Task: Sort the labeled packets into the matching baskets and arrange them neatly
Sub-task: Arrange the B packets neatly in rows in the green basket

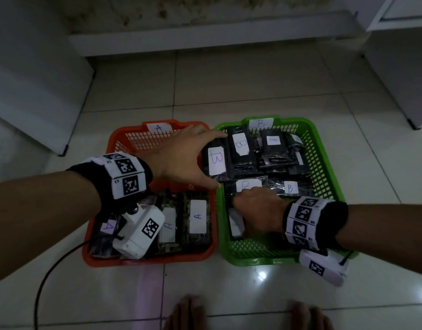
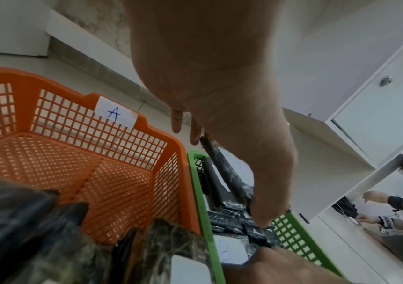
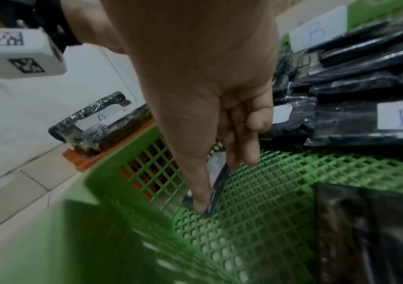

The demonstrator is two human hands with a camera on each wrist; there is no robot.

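Black packet (image 1: 217,163) marked B, tilted over the green basket (image 1: 324,172), gripped end to end by my left hand (image 1: 181,158). My right hand (image 1: 257,208) pinches another packet (image 1: 236,222) standing on edge at the near left wall, fingers pointing down. Best lowered flat beside its neighbours, label up. Orange basket (image 1: 124,139) alongside holds packets marked A.

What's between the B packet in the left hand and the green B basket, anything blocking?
Nothing visible blocks it. The left hand holds the B packet right over the green basket at its left rim. Other B packets lie beneath and beside it; the right hand works nearer in the same basket.
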